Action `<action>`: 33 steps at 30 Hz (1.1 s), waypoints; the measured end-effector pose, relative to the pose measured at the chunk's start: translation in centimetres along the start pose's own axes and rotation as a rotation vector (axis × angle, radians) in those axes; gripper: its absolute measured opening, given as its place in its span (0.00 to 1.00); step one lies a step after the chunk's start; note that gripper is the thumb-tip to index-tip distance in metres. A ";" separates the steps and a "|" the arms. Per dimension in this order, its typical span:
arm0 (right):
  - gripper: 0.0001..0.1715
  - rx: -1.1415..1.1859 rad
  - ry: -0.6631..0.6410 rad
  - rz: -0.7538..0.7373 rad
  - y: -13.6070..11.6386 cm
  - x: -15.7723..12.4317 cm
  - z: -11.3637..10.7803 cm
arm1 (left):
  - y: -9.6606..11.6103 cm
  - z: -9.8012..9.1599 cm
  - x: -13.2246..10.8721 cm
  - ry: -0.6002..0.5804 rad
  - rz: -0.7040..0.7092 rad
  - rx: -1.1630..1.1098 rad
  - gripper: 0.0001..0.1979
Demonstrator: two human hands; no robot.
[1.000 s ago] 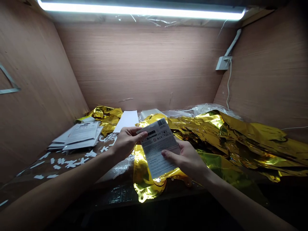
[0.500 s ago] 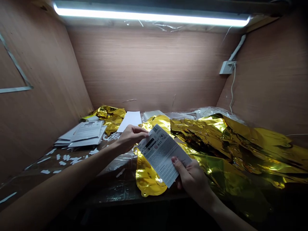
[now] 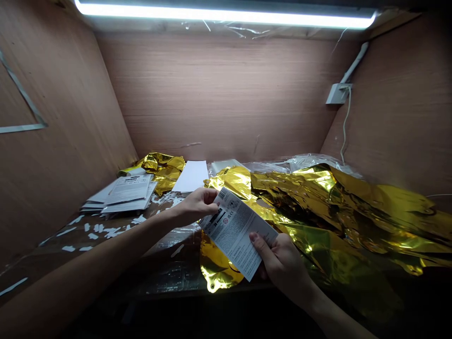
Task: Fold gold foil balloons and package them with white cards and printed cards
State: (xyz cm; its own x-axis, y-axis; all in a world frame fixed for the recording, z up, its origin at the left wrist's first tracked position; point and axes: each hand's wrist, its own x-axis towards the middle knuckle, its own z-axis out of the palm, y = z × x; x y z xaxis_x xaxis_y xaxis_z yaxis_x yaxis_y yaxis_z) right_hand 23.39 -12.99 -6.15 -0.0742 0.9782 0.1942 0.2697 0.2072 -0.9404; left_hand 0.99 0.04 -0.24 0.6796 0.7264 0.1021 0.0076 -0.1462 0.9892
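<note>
l hand (image 3: 197, 205) is closed on the top end of a white printed card (image 3: 234, 234), fingers curled round it. r hand (image 3: 282, 266) grips the low end, thumb on the front. the card is held up btwn both hands, tilted, w/ a barcode near the top. l arm (image 3: 106, 254) comes in low from 8 o'clock, r arm (image 3: 328, 313) from 5 o'clock.

right under the card, at 6 o'clock, is a gold foil balloon (image 3: 216, 266). a big crumpled gold foil pile (image 3: 339, 207) sits at 3 o'clock, just beside r hand. a stack of printed papers (image 3: 123, 195) is at 10 o'clock, small white paper bits (image 3: 102, 231) at 9 o'clock, a white sheet (image 3: 192, 176) at 12 o'clock. far off on the wood wall (image 3: 219, 94), a white wall box (image 3: 338, 93) is at 1 o'clock.
</note>
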 end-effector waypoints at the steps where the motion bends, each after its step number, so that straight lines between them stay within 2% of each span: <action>1: 0.35 0.017 0.002 0.007 0.0 0.0 -0.1 | 0.0 -0.1 -0.1 -0.021 -0.036 -0.038 0.05; 5: 0.33 0.115 0.013 0.056 0.0 0.1 -0.2 | 0.4 -0.9 -0.4 -0.085 -0.177 -0.222 0.09; 8: 0.32 0.168 -0.005 0.072 -0.1 0.1 -0.3 | 0.4 -1.6 -0.6 -0.077 -0.192 -0.300 0.14; 13: 0.31 0.195 -0.013 0.084 -0.1 0.1 -0.3 | -0.4 -2.0 -0.3 -0.104 -0.191 -0.178 0.13; 16: 0.32 0.182 -0.028 0.054 -0.1 0.0 -0.3 | -0.1 -3.1 -0.2 -0.058 -0.167 -0.126 0.12; 19: 0.31 0.192 -0.068 0.026 -0.2 -0.3 -0.4 | 1.6 -5.3 -0.6 0.022 -0.146 0.071 0.12; 22: 0.28 0.162 -0.173 -0.033 -0.4 -0.5 -0.5 | 3.8 -7.1 -1.0 -0.082 -0.323 0.457 0.12; 24: 0.26 0.118 -0.227 -0.106 -0.7 -0.5 -0.6 | 4.9 -7.7 -0.7 -0.147 -0.458 0.673 0.08; 26: 0.25 0.079 -0.235 -0.170 -0.9 -0.4 -0.8 | 5.5 -7.8 0.2 -0.143 -0.539 0.813 0.04; 30: 0.24 0.016 -0.194 -0.244 -0.9 -0.1 -1.1 | 6.3 -8.2 3.6 -0.086 -0.647 0.862 0.09; 33: 0.22 -0.005 -0.177 -0.280 -0.7 0.1 -1.1 | 7.0 -8.7 7.5 -0.067 -0.610 0.810 0.13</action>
State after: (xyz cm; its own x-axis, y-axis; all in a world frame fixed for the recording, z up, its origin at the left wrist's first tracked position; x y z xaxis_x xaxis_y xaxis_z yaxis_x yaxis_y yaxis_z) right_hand 24.28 -13.05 -5.11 -0.3120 0.8648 0.3933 0.2201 0.4685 -0.8556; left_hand -0.30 10.33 8.33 0.4329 0.7939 -0.4270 0.8447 -0.1920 0.4996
